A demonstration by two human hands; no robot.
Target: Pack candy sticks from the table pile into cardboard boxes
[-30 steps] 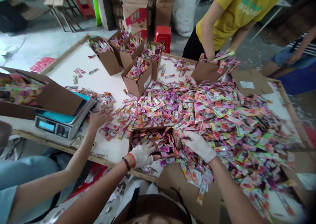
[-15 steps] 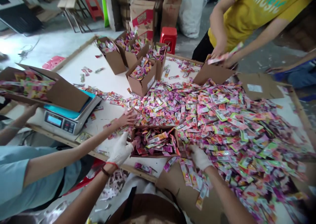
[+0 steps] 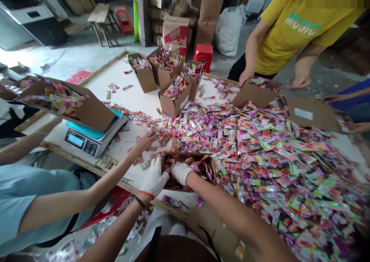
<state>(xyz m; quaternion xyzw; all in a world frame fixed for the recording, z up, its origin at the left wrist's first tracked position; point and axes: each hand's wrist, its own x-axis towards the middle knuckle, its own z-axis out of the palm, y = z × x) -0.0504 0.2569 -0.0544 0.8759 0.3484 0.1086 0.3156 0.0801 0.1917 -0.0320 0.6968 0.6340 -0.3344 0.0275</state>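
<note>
Your white-gloved right hand [image 3: 181, 173], grip hidden, has entered the brown cardboard box [image 3: 214, 172] of slim pink packets [image 3: 199, 163]; your left hand [image 3: 154, 179] clasps its edge, likely steadying it.

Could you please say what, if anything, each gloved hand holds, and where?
The left hand holds the cardboard box by its left side; the right hand is inside among sachets, and whether it grips any is hidden.

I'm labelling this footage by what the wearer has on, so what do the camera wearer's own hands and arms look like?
The left hand wears a white glove with an orange-red edge at the wrist, then a dark band. The right hand is white-gloved too, showing no coloured edge. No sleeves show on either forearm.
</note>
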